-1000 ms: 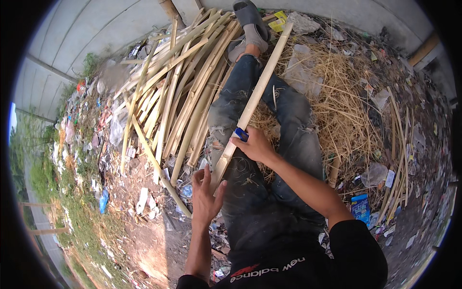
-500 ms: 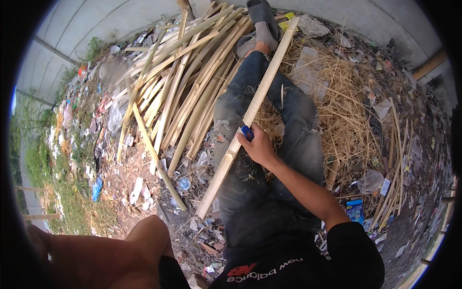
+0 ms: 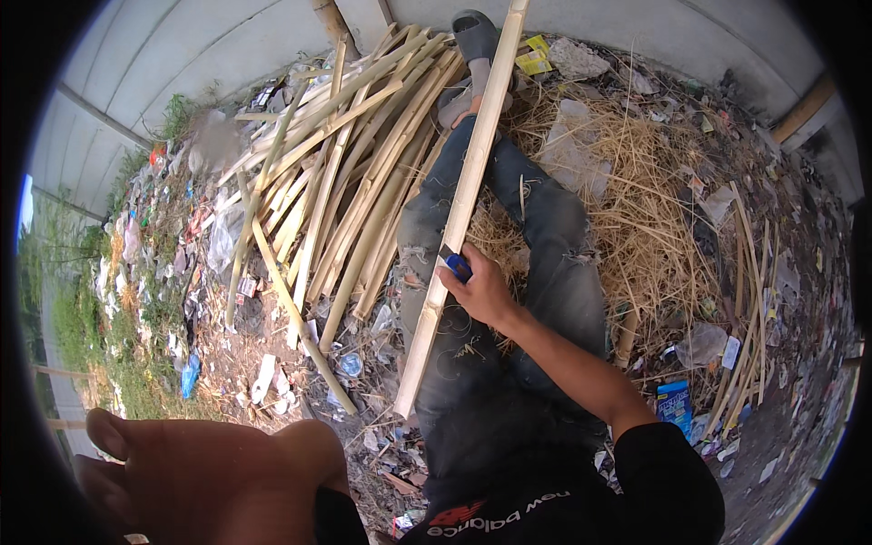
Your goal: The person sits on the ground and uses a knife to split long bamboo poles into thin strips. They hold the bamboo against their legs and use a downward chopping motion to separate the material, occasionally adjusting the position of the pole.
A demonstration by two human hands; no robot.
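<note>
My right hand (image 3: 488, 289) is closed around a small blue-handled knife (image 3: 458, 267). The knife sits against a long, pale split bamboo strip (image 3: 470, 173), which slants across my legs, its near end by my lap and its far end past the top of the picture. Low on the left and close to the camera, my left hand (image 3: 209, 477) is raised off the strip. Its thumb stands apart from a finger, and the other fingers are dark or cut off; nothing shows in it.
A large pile of bamboo strips (image 3: 363, 173) lies left of my legs. Dry straw-like shavings (image 3: 649, 227) cover the ground to the right, near thin strips (image 3: 752, 300) and a blue packet (image 3: 673, 405). Litter is scattered around; a pale wall (image 3: 581, 23) stands behind.
The bamboo strip has turned steeper, its near end shifting right and its far end left. My left hand has risen further into view, showing thumb and finger. My right hand has shifted slightly left.
</note>
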